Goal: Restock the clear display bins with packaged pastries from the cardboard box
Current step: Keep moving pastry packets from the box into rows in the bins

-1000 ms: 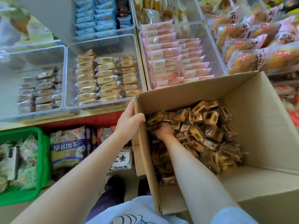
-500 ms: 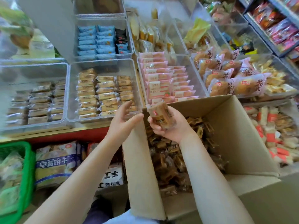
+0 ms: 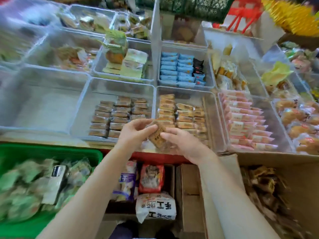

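Both hands hold a small stack of brown packaged pastries (image 3: pixel 157 135) in front of the clear bins. My left hand (image 3: pixel 134 133) grips the stack from the left and my right hand (image 3: pixel 184 144) holds it from the right and below. Right behind the stack stands a clear bin (image 3: pixel 209 118) with rows of tan pastries. The bin to its left (image 3: pixel 82 107) holds rows of darker brown ones. The cardboard box (image 3: pixel 276 163) sits at the lower right, with several dark-wrapped pastries inside.
A green basket (image 3: pixel 51 152) of blurred packets sits at the lower left. Bagged snacks (image 3: pixel 151 178) stand below the red shelf edge. A bin of pink packets (image 3: pixel 245 121) is at the right, blue packets (image 3: pixel 179 69) behind, and a bare clear bin (image 3: pixel 39 104) at the left.
My right hand lifted pastries out of the cardboard box and carried them left. My left hand left the box's rim and joined it on the stack. The view swung left and up.
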Tool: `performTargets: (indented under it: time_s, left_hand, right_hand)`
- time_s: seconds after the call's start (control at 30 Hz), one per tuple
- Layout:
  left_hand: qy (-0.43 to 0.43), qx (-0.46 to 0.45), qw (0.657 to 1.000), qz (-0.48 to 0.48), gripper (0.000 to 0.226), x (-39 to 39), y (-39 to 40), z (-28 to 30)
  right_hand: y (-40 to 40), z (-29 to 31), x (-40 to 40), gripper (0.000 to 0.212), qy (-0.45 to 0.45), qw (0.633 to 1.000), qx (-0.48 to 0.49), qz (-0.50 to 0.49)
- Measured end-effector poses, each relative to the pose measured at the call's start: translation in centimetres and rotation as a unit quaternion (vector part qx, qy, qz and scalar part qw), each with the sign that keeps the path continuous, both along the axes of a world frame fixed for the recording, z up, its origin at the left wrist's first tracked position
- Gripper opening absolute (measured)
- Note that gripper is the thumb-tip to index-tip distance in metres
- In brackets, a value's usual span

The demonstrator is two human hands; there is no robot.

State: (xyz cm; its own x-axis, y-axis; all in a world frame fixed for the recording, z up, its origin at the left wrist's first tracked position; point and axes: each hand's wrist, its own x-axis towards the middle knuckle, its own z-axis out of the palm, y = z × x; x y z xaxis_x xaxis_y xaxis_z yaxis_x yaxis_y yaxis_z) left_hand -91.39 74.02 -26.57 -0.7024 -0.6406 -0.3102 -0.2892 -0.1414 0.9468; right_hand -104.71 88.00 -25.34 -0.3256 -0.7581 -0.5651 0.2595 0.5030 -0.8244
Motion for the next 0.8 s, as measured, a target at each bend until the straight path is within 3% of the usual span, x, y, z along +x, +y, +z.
performTargets:
  time_s: [0.07,0.2,0.27,0.3,0.33,0.4,0.47,0.57,0.67,0.8]
  left_hand:
    - [-0.024,-0.006,0.999,0.022,0.015,1.3,-3.6,-1.2]
    - [-0.034,0.040,0.990,0.135,0.032,3.7,-11.5,-3.6]
    - [-0.097,-0.104,0.977,0.161,0.021,5.0,-15.2,-5.5]
    - [-0.168,-0.211,0.951,0.152,0.022,5.6,-17.0,-6.5]
    - [-0.246,-0.301,0.913,0.124,0.038,6.1,-18.5,-7.5]
    - [-0.346,-0.373,0.860,0.034,0.069,6.8,-20.9,-9.4]
    - [-0.366,-0.358,0.859,-0.031,0.077,6.9,-22.2,-10.6]
    - [-0.360,-0.337,0.869,-0.047,0.077,7.0,-23.3,-11.0]
    - [-0.339,-0.299,0.892,-0.020,0.076,7.2,-24.0,-10.9]
    - [-0.327,-0.294,0.898,-0.016,0.078,7.2,-24.0,-11.3]
  right_hand:
    - [-4.3,-0.5,1.7,0.025,0.037,0.999,0.015,0.006]
    - [-11.8,-1.5,3.7,0.029,-0.011,1.000,0.011,-0.010]
    - [-14.5,-2.1,4.4,0.029,-0.030,0.999,0.007,-0.022]
    - [-15.6,-2.3,4.6,0.028,-0.038,0.999,0.005,-0.028]
    - [-16.6,-2.6,4.8,0.026,-0.044,0.998,0.004,-0.039]
    - [-18.4,-3.4,4.9,0.025,-0.028,0.997,0.015,-0.070]
    - [-20.3,-4.2,4.7,0.028,0.047,0.993,0.048,-0.099]
    - [-24.1,-5.6,3.9,0.028,0.239,0.964,0.071,-0.090]
    - [-28.8,-8.0,2.6,0.033,0.326,0.942,0.040,-0.065]
    - [-33.7,-12.1,1.4,0.033,0.441,0.896,0.051,0.006]
